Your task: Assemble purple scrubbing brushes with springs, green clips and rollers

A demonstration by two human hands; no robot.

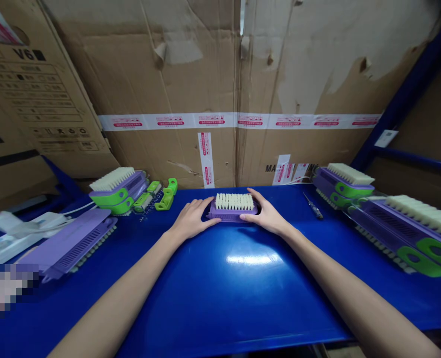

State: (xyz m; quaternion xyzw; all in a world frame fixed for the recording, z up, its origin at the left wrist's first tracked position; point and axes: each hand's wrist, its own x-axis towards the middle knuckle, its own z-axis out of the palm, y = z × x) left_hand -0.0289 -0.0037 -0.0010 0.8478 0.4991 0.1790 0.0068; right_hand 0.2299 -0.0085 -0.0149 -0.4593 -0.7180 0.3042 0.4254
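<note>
"How are the fingers?"
"Moderately open: my left hand (192,219) and right hand (268,214) hold the purple brush (231,216) by its ends, near the back of the blue surface (242,288)."

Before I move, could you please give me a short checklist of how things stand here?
1. Left hand on one end of the purple plastic block with cream bristles: ok.
2. Right hand on its other end: ok.
3. Bristles of that block facing up: ok.
4. Slim screwdriver apart from both hands: ok.
5. Loose bright-green plastic brackets apart from the left hand: ok, though close by on the glossy blue table.
6. Underside of the held block undamaged: cannot tell, it is hidden.
</note>
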